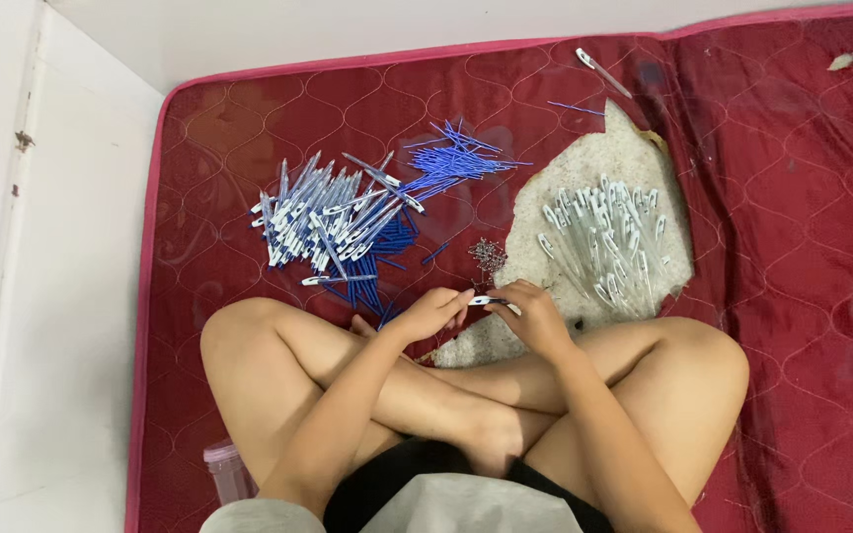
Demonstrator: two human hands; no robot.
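Pen barrel (491, 300), clear with a white end, is lying level between both hands just above the crossed legs. Left hand (433, 312) is pinching its left end, fingers closing together on it; right hand (535, 316) is gripping the right end, fingers curling over it. Cannot tell whether a blue refill is already inside; too small.

Step in hand, as I judge it: putting one pen together, mid-assembly, both hands meeting on the same piece. Next move probably calls for keeping the barrel steady in one hand and lining up a thin part with the open end, so fine alignment, light force.

Small heap of metal springs (487, 255) is sitting just beyond the hands. Pile of empty clear barrels (606, 242) is resting on a worn pale patch (634, 158) of the red quilted mat (782, 197), to the right. Blue refills (461, 158) and a heap of finished pens (333, 219) are lying to the left. One loose pen (601, 69) is lying well apart, near the top edge.
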